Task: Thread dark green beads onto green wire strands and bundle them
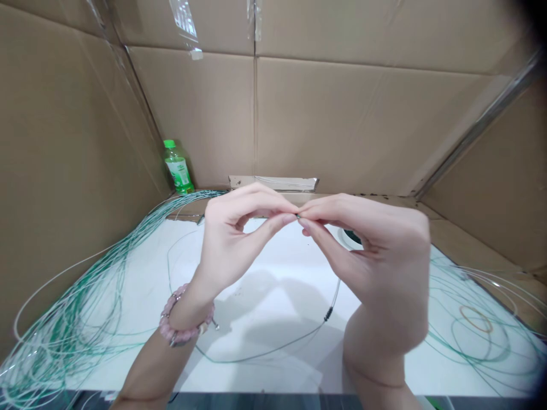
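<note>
My left hand (239, 233), with a pink bead bracelet (177, 319) at its wrist, is pinched at the centre of the view. Fingertip to fingertip with it, my right hand (367, 245) is pinched too. A tiny dark green bit shows between the two pinches, too small to make out. Below the hands, a thin green cord (265, 357) curves over the white tabletop (282, 285), with a small black coiled piece (328, 314) on it near my right wrist. Where the cord's ends run is hidden.
A large bundle of green and white cords (85, 302) lies at the left. More loose cords (474, 336) spread at the right, with an orange ring among them. A green-capped bottle (177, 168) stands back left. Cardboard walls (363, 125) enclose the table. A dark round object is partly hidden behind my right hand.
</note>
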A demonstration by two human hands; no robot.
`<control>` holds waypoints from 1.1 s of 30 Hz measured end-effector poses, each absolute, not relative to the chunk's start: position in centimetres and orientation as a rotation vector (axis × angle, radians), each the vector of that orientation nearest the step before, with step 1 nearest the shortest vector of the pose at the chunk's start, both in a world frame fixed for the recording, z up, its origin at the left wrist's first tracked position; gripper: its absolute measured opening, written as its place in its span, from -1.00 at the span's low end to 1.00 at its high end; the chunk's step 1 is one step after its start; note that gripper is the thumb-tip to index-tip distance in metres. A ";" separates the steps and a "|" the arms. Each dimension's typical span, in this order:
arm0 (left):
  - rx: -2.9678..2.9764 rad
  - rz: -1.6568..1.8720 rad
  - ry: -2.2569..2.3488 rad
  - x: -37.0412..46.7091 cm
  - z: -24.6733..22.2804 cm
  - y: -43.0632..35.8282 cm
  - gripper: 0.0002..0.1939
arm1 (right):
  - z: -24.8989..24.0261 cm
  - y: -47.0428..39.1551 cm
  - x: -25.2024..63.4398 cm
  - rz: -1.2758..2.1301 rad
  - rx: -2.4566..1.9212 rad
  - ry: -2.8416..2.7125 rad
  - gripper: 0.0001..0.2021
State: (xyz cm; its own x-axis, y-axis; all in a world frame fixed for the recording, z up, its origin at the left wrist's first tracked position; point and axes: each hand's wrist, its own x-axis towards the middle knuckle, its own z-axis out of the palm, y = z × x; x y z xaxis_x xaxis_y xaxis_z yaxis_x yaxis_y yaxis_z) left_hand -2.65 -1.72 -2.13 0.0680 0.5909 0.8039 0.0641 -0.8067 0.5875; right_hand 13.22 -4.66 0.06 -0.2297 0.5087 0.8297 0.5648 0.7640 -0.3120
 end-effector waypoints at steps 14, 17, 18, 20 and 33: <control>2.387 1.872 0.709 -3.0 -1.9 -1.9 -0.86 | 0.0 -5.0 13.2 -0.237 -0.867 -1.931 -0.86; 2.348 1.882 0.685 -3.0 -1.9 -1.9 -0.87 | 0.0 -4.9 13.1 -0.208 -0.848 -1.921 -0.86; 2.320 1.886 0.676 -3.0 -2.0 -1.8 -0.87 | 0.0 -4.9 13.1 -0.193 -0.841 -1.915 -0.87; 2.236 1.893 0.654 -3.0 -2.1 -1.7 -0.88 | 0.0 -4.8 13.1 -0.159 -0.829 -1.895 -0.87; 1.985 1.809 0.626 -2.9 -2.1 -1.8 -0.87 | -0.1 -4.1 13.2 -0.027 -0.729 -1.871 -0.86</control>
State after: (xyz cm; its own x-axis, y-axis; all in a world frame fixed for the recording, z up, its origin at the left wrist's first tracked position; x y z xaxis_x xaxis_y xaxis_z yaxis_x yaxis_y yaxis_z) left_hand -2.90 -1.79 -2.14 0.0712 0.5607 0.8249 0.0689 -0.8278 0.5567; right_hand 13.16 -4.14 -0.06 -0.2361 0.4691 0.8510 0.4939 0.8121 -0.3107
